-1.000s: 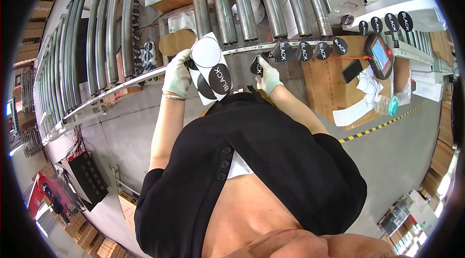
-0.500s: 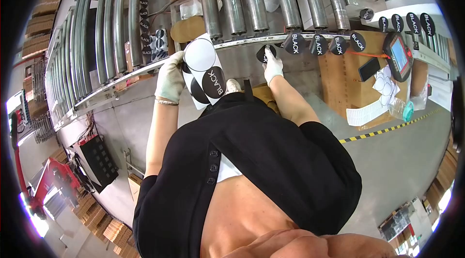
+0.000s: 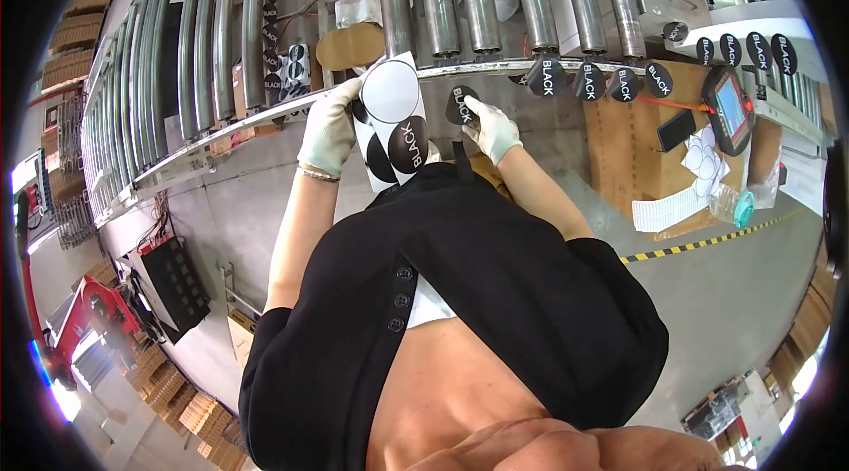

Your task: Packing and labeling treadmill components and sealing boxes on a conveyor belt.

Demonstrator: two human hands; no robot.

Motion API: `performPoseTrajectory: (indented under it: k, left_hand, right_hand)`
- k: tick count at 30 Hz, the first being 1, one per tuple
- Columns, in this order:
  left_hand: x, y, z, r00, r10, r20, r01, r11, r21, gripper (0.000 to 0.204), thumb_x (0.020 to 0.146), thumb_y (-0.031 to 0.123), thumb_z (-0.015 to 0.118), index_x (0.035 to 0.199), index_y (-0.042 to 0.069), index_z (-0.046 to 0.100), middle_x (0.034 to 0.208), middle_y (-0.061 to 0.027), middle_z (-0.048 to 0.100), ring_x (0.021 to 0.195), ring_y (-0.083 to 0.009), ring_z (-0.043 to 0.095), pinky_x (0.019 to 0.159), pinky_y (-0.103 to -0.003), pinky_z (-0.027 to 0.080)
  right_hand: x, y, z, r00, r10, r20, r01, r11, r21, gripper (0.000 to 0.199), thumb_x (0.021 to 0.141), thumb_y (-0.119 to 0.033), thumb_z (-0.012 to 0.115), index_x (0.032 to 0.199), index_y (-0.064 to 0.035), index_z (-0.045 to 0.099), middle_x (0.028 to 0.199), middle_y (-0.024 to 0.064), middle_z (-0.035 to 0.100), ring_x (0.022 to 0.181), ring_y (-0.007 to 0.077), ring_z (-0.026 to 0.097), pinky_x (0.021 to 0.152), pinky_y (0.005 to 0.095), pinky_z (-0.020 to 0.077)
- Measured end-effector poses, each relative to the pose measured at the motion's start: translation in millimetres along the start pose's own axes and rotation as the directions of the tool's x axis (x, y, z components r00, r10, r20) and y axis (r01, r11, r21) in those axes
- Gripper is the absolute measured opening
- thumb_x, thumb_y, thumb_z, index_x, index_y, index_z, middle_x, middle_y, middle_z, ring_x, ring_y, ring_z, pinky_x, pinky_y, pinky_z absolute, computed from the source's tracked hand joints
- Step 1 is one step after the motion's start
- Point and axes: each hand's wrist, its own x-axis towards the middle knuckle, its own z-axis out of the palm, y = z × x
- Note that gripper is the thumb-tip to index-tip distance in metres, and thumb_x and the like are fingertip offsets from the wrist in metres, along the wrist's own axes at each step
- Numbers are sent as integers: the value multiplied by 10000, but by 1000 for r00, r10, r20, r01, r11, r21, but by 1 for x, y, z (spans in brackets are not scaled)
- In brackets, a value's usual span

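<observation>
My left hand (image 3: 329, 130), in a pale work glove, pinches the left edge of a white sticker sheet (image 3: 395, 142). On the sheet are black round stickers, plus a bare white circle near the top. A black round sticker (image 3: 461, 106) with white lettering is held at its edge by the fingertips of my right hand (image 3: 495, 130), gloved too. It hangs in the air just right of the sheet, apart from it. More black round stickers (image 3: 547, 78) stick by their edges along the rail of the roller conveyor (image 3: 439, 2), to the right.
At right a cardboard box (image 3: 632, 139) bears a handheld device (image 3: 730, 108) with a screen, a black phone (image 3: 676, 130), used sticker backing (image 3: 701, 161) and a clear bottle (image 3: 727, 200). Further black stickers hang on a white edge (image 3: 757, 51). A black crate-like unit (image 3: 172, 285) stands lower left.
My right hand has drawn the round sticker leftward, away from the rail and nearer the sheet. My left hand, with the sheet, has shifted slightly right and up.
</observation>
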Motion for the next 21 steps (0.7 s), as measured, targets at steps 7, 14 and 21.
performPoseTrajectory:
  k: [7,14,21]
  left_hand:
    - [-4,-3,-4,1000,9,12,-8,1000,-9,205,919,117,573,1027,-37,655,982,-73,679,888,-140,638,826,-272,508]
    - [-13,-4,-7,1000,-11,-20,11,999,-31,218,932,105,553,1054,-52,642,1017,-86,674,922,-152,636,852,-277,506]
    - [-15,-4,-6,999,0,-47,0,1000,0,224,942,102,540,1067,-57,637,1025,-92,673,935,-154,633,860,-275,503]
  right_hand:
    - [54,8,-38,939,-107,-327,157,979,131,383,791,-359,759,1061,-140,596,969,38,587,814,187,559,663,339,505]
    - [64,1,-35,901,-175,-398,256,953,160,518,747,-386,790,1117,-113,552,1068,62,560,890,218,554,691,322,511]
    - [68,-14,-22,880,-200,-430,263,960,92,610,733,-402,804,1170,-90,514,1118,71,541,932,210,534,718,318,510]
